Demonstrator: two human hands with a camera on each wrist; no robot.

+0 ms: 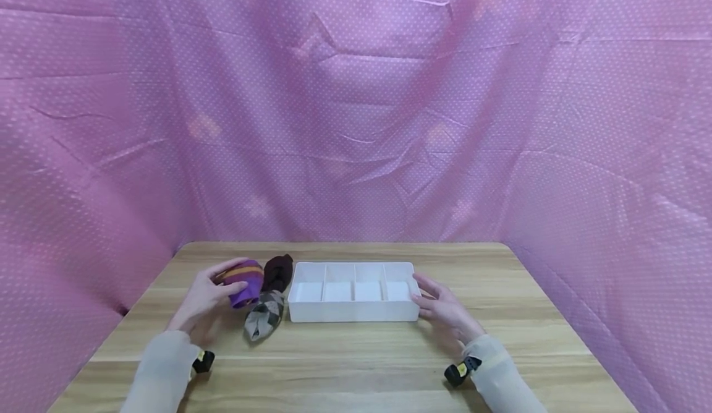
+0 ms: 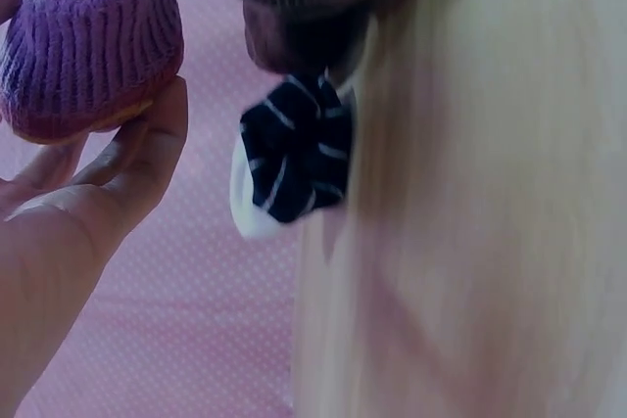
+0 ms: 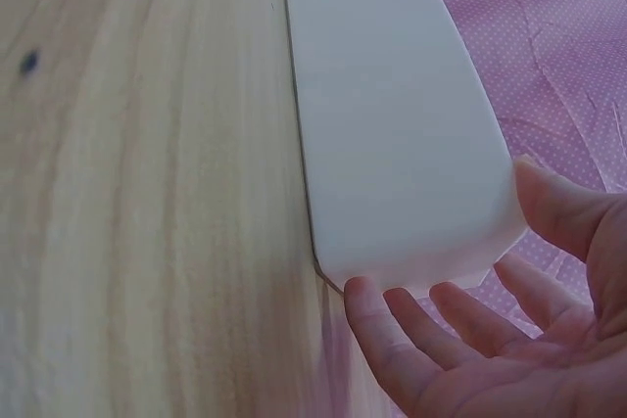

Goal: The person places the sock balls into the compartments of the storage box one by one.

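Note:
Thumb and fingers of my left hand point(image 1: 203, 295) grip a rolled purple ribbed sock point(image 1: 247, 284) with an orange band. In the left wrist view, this sock point(image 2: 98, 56) shows its thick ribbing and folded opening. Close to the hand lie a dark brown rolled sock point(image 1: 277, 273) and a grey checked rolled sock point(image 1: 264, 316). A black bundle with white stripes point(image 2: 297, 149) also shows in the left wrist view. My right hand point(image 1: 445, 306) holds the right end of a white divided box point(image 1: 353, 312), thumb at the rim point(image 3: 519, 183), fingertips against the end wall.
The box has several compartments in a row, with bare floors. It stands on a wooden table point(image 1: 345, 370), right beside the socks. Pink dotted cloth point(image 1: 356, 122) hangs behind the table and along both sides. A black wrist camera point(image 1: 203, 361) is strapped to the left wrist.

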